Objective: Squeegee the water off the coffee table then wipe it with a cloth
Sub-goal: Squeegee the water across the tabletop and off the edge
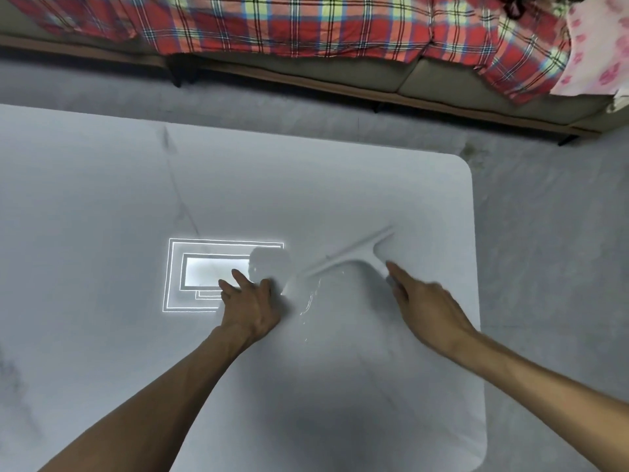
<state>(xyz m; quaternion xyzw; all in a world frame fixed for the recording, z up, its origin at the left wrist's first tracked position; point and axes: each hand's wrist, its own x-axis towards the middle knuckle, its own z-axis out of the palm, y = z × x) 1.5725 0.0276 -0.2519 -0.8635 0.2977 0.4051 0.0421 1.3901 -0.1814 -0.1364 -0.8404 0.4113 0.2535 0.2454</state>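
Your right hand (420, 301) grips white squeegee (354, 258) handle; blade's long axis runs diagonally, lower-left to upper-right, on coffee table (340, 185). Your left hand (250, 301) rests flat, fingers spread, beside water (309, 298).

A sofa (425, 80) stands on the gray floor (551, 233). A red checked blanket (306, 25) lies on it.

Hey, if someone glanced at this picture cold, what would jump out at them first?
Probably the bright nested-rectangle light reflection on the pale coffee table, beside the left hand. Next, the white squeegee by the right hand, and the red plaid blanket along the top.
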